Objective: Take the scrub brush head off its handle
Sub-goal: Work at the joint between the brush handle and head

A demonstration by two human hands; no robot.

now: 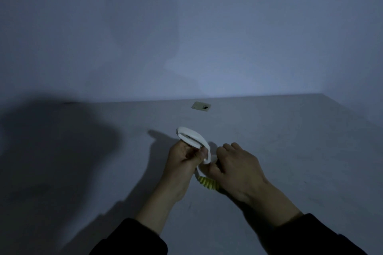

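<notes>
A white curved brush handle [192, 137] rises up and away from my hands above a grey table [290, 151]. My left hand [184, 159] is closed around the handle's lower part, thumb pressed on it. The brush head [207, 183], with yellow-green bristles, peeks out below my right hand [238, 167], which covers and grips it. Head and handle still look joined; the joint itself is hidden by my fingers.
A small beige square plate with a dark hole [201, 105] lies in the table near its far edge. A plain wall [186, 27] stands behind. The table's left part lies in deep shadow. Dark sleeves cover both forearms.
</notes>
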